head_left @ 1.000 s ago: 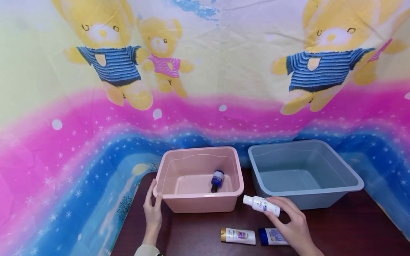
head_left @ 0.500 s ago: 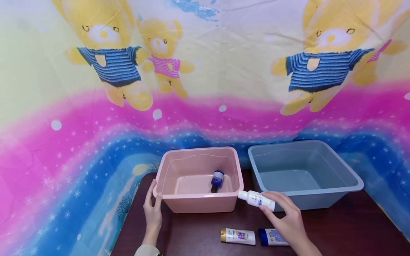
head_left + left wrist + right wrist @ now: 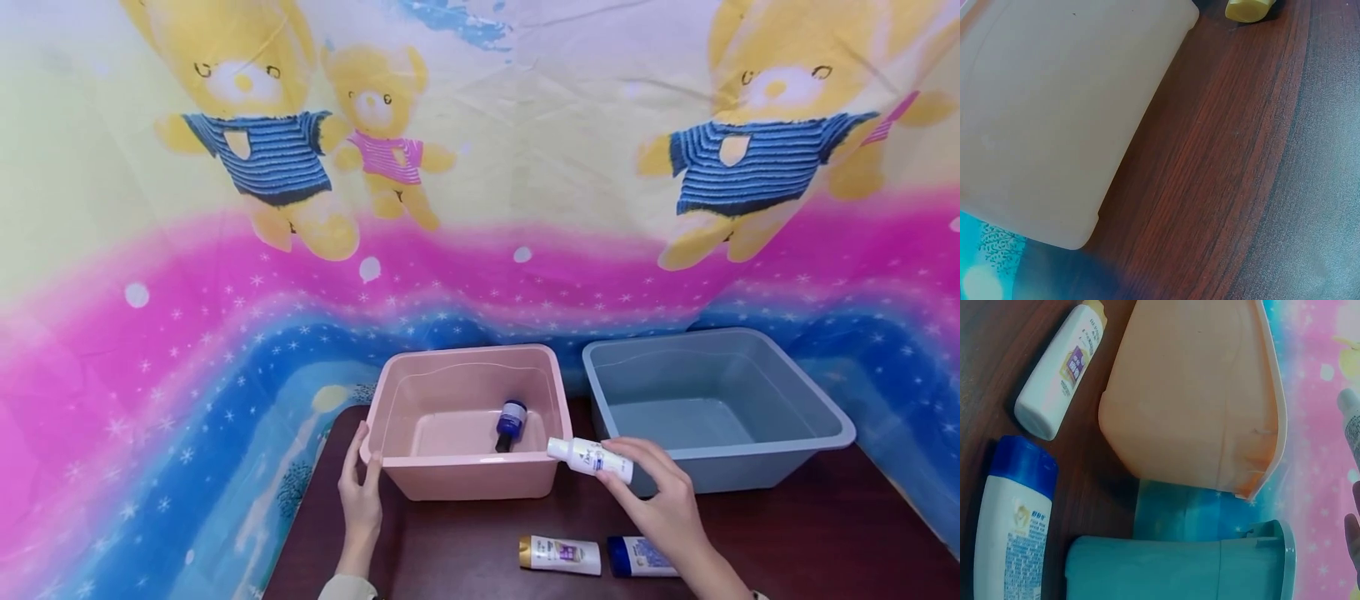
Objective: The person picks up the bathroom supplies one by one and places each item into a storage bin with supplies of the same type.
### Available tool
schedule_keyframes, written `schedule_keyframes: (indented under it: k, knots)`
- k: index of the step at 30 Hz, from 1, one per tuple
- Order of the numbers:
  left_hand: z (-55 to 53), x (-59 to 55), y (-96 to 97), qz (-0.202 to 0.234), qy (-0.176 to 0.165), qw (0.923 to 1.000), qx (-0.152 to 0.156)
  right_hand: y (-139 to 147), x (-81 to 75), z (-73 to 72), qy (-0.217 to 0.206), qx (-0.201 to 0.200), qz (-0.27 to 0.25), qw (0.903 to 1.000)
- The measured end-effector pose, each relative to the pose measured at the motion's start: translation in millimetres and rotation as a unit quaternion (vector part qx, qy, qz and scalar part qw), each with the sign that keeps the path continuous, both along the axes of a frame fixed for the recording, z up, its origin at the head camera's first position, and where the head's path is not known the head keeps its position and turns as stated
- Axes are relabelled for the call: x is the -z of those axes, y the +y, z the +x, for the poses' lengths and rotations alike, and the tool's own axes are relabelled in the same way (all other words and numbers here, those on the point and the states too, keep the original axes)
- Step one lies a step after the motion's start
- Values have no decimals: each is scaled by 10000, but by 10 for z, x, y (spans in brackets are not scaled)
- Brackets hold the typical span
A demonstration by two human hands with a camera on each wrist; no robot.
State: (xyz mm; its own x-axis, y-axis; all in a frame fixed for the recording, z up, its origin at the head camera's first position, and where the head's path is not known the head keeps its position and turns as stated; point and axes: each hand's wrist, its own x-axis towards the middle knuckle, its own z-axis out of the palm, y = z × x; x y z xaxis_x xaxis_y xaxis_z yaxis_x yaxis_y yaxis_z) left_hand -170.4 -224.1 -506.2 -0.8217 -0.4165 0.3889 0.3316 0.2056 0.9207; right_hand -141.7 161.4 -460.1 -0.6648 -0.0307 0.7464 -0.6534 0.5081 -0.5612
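My right hand [image 3: 660, 496] pinches a small white bottle [image 3: 588, 460] between thumb and fingers, its cap pointing left at the pink basin's front right corner. In the right wrist view that bottle [image 3: 1352, 425] shows only at the right edge, with a few fingertips [image 3: 1352, 534] below it. My left hand [image 3: 360, 492] holds the left front corner of the pink basin [image 3: 465, 479], thumb in front and fingers along the side. Inside the basin lies a dark blue bottle [image 3: 511, 423] with a black top. The left wrist view does not show the left hand.
Right of the pink basin stands a grey-blue basin [image 3: 720, 462]. On the dark wood table [image 3: 442, 550] lie a white bottle with a gold cap [image 3: 561, 555] and a white bottle with a blue cap [image 3: 637, 557], partly behind the right wrist. A bear-print cloth [image 3: 517, 167] hangs behind.
My right hand has carried the small white bottle left and slightly up, from in front of the grey-blue basin to the pink basin's right corner. My left hand keeps its place.
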Motion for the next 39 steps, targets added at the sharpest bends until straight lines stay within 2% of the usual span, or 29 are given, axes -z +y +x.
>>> schedule_keyframes:
  k: [3,5,9,15,17,24,27,30,36,39]
  knots:
    - [-3,15,-10,2,2,10000,-12,-33,-11,-25,-110,-41,-78,9999]
    - [-38,89,-35,-15,60,10000,-15,-66,-44,-20,-257,1,-126,9996]
    - [-77,168,-54,12,112,9999,11,-117,-104,-5,-543,68,-142,9984]
    - [6,2,7,2,32,10000,26,-154,-53,-72,-570,14,-127,9983]
    - [2,7,1,-15,40,10000,33,-177,-47,-88,-532,-7,-146,9985]
    - [-104,224,-100,5,24,10000,2,-235,-10,-153,-366,-60,-131,9992]
    - [-119,256,-109,-33,-7,10000,-24,-251,0,-184,-233,-84,-123,9996]
    - [-94,203,-93,50,13,10000,9,-262,8,-216,-218,-102,-88,9997]
    - [-3,9,-14,69,5,10000,65,-280,17,-257,-316,-140,-68,9994]
    - [17,-31,8,31,-30,10000,48,-298,19,-276,-247,-171,-107,9995]
